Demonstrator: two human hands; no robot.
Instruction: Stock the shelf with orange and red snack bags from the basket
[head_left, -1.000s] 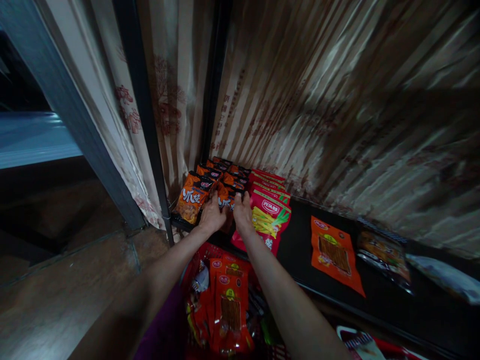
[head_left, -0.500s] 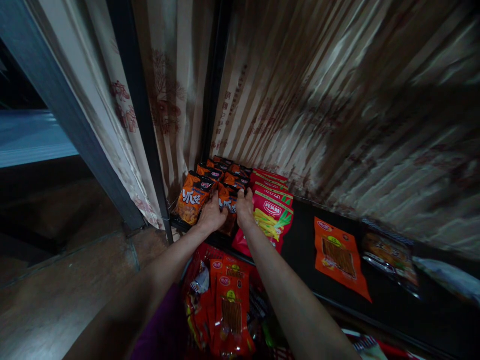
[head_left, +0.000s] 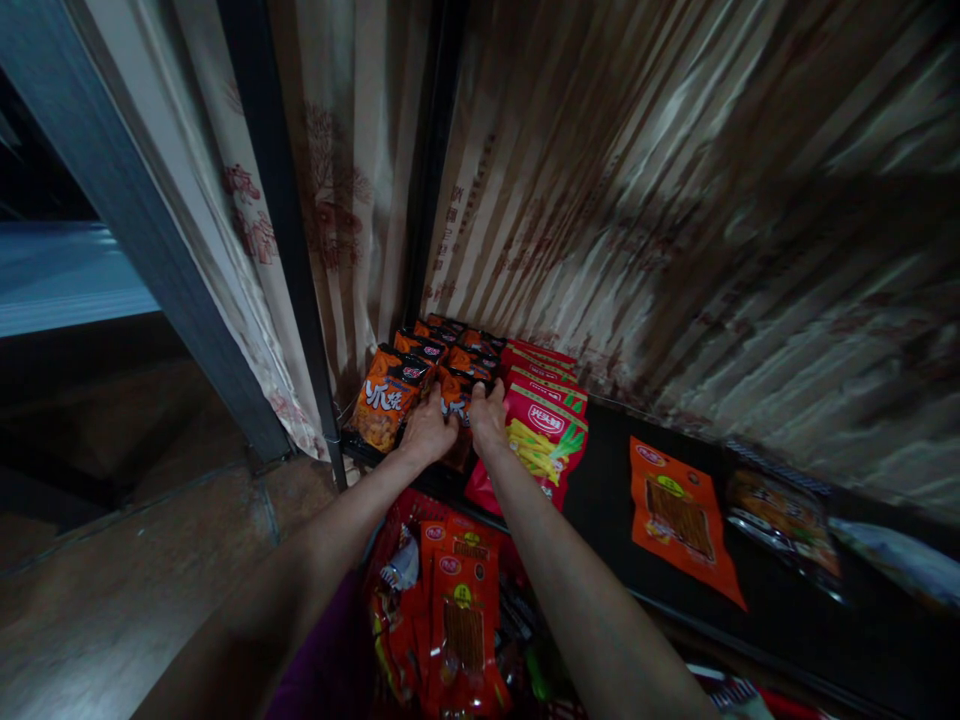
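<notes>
Orange-and-black snack bags stand in two rows at the left end of a dark shelf [head_left: 600, 480]. My left hand [head_left: 430, 430] and my right hand [head_left: 489, 415] are on either side of the front bag of the right row [head_left: 456, 392], their fingers closed on its edges. Left of my left hand leans another orange-and-black bag [head_left: 386, 400]. Just right of my right hand is a row of pink bags [head_left: 547, 430] with yellow strips pictured on them.
Below the shelf edge, a red basket holds orange packets [head_left: 463, 620] and other snacks. Farther right on the shelf lie an orange packet [head_left: 682, 515], a dark packet [head_left: 784, 515] and a pale one [head_left: 900, 555]. Black posts [head_left: 281, 200] and curtains [head_left: 600, 200] surround the shelf.
</notes>
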